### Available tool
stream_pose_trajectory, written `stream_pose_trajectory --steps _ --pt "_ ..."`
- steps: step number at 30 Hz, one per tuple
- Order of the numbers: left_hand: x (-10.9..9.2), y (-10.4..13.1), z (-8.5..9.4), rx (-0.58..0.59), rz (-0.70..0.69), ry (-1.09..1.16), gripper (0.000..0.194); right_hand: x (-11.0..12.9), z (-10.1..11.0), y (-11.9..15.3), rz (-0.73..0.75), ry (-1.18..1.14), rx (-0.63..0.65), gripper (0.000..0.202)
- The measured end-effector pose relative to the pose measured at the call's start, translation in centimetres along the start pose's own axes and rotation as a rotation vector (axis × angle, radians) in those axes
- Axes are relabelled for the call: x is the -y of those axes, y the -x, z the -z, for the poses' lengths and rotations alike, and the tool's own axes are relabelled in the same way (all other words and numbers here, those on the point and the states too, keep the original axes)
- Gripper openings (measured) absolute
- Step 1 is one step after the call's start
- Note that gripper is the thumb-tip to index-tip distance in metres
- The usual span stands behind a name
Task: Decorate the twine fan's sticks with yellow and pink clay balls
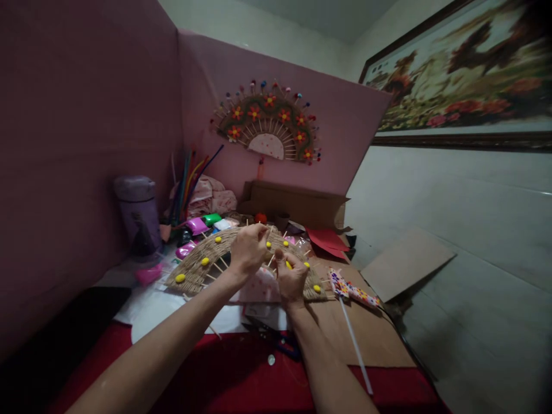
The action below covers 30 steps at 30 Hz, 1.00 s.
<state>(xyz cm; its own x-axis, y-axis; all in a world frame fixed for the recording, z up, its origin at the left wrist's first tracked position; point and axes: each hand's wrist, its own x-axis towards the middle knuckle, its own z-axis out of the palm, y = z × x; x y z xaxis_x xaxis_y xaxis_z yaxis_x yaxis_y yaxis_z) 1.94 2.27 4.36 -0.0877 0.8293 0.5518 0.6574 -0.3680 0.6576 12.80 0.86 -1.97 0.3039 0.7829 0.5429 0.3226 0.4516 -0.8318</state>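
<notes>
Grips (249,248) (291,279) closed at woven fan (194,273)

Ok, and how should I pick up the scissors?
Probably by the blue handles, coming from the table's near side. The scissors seem to lie flat, with the dark blades pointing left and away. The right arm is close by the handles.

Rough, matt, fibrous cord-covered fan (214,251) with smooth dots (205,261)

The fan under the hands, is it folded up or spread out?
Spread out: the woven fan makes a wide arch, with yellow dots spaced along it.
</notes>
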Motion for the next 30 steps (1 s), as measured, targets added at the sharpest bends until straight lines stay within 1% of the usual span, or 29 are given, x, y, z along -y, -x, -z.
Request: stream_pose_trajectory --steps 2,4,6,7,9,11,13,15,16,18,19,20,21,22,23,24,26,28,30 --pt "0.1 0.2 -0.5 0.024 0.004 0.116 0.018 -0.1 0.1 -0.1 -0.028 -0.004 -0.05 0.052" --pt "0.1 1.1 -1.2 0.111 0.031 0.325 0.021 -0.2 0.3 -0.2 -0.038 -0.012 -0.111 0.052" --pt "0.0 2.3 -1.7 0.205 0.135 0.579 0.031 -0.2 0.4 -0.1 0.04 -0.018 -0.128 0.05" --pt "-0.1 2.9 -1.8 0.254 0.205 0.715 0.036 -0.1 0.4 0.2 0.114 -0.007 -0.104 0.052" --pt "-0.4 3.8 -1.7 0.314 0.337 0.992 0.044 0.5 0.1 1.0 0.285 0.066 -0.012 0.063" --pt "-0.5 4.1 -1.2 0.308 0.424 1.231 0.043 1.5 -0.3 2.0 0.407 0.181 0.098 0.074" --pt "-0.4 4.1 -0.7 0.277 0.477 1.353 0.039 2.9 -0.8 2.1 0.449 0.246 0.17 0.072" --pt "0.0 3.9 -0.2 0.258 0.522 1.343 0.038 4.3 -0.9 0.7 0.416 0.243 0.146 0.062" --pt "0.3 3.8 -0.1 0.255 0.544 1.309 0.038 4.8 -0.8 -0.8 0.394 0.224 0.084 0.058" --pt "0.7 3.7 0.2 0.236 0.561 1.239 0.037 5.3 0.1 -5.2 0.301 0.221 -0.04 0.048" --pt "0.9 3.7 0.3 0.215 0.562 1.21 0.037 5.2 0.7 -7.8 0.243 0.297 -0.049 0.046" --pt "1.0 3.8 0.3 0.191 0.563 1.183 0.037 4.7 1.3 -10.3 0.17 0.433 -0.009 0.043" --pt "1.1 3.9 0.3 0.164 0.566 1.156 0.038 4.0 2.0 -12.7 0.092 0.611 0.092 0.04" --pt "1.1 4.0 0.2 0.141 0.57 1.131 0.041 3.0 2.6 -14.8 0.018 0.795 0.258 0.038" --pt "1.1 4.2 0.1 0.133 0.58 1.106 0.045 1.8 3.0 -16.5 -0.015 0.839 0.345 0.032" --pt "1.0 4.4 -0.1 0.133 0.586 1.087 0.047 0.6 3.3 -17.8 -0.027 0.855 0.403 0.025" --pt "0.9 4.8 -0.5 0.149 0.592 1.035 0.051 -2.0 3.5 -19.2 -0.027 0.879 0.5 0.02" --pt "0.6 5.1 -0.7 0.173 0.583 0.992 0.053 -4.3 3.0 -19.6 -0.019 0.9 0.552 0.025" --pt "0.5 5.5 -0.9 0.187 0.553 0.973 0.055 -6.0 2.4 -19.5 -0.023 0.93 0.586 0.027"
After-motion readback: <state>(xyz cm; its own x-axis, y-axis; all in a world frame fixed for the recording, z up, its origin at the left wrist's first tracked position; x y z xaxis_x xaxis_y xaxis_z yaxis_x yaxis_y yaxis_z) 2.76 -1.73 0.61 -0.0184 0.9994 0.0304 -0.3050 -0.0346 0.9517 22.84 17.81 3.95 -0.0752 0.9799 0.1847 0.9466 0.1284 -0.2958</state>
